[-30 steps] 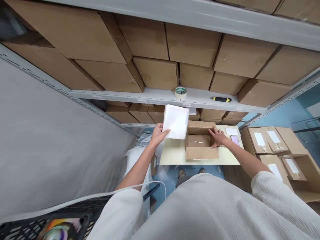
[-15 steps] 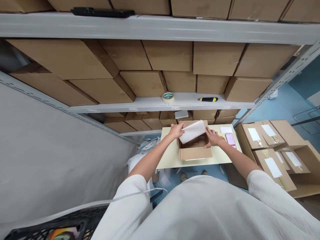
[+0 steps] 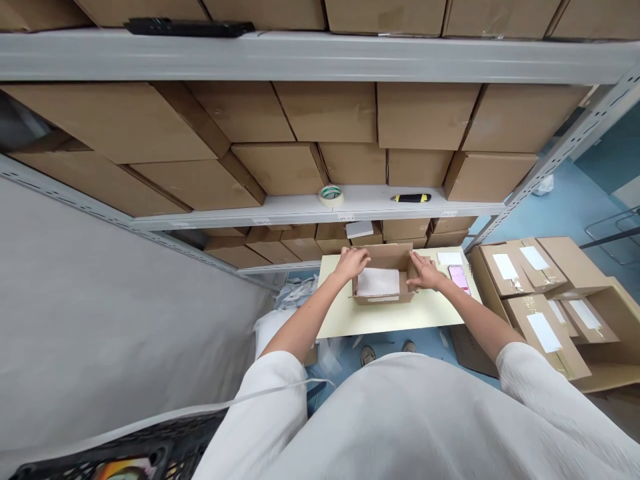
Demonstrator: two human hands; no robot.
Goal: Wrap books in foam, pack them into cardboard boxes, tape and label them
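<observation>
An open cardboard box (image 3: 393, 254) stands on the pale yellow table (image 3: 345, 321) in front of me. A flat white packet (image 3: 379, 281) lies inside it, toward the left. My left hand (image 3: 353, 263) is at the box's left rim, its fingers curled over the edge. My right hand (image 3: 425, 271) grips the right wall, with the thumb toward the inside. To the right of that hand lie a phone (image 3: 459, 278) with a pink screen and a white paper (image 3: 450, 259).
A grey shelf (image 3: 280, 217) full of cardboard boxes rises behind the table, with a tape roll (image 3: 331, 195) and a yellow-black cutter knife (image 3: 411, 198) on it. At right, a large carton (image 3: 623, 313) holds labelled boxes. A black crate (image 3: 170, 443) is at lower left.
The white packet has gone down from my left hand into the box and now lies flat. My left hand has let it go and moved to the box's left rim. The front flap is raised.
</observation>
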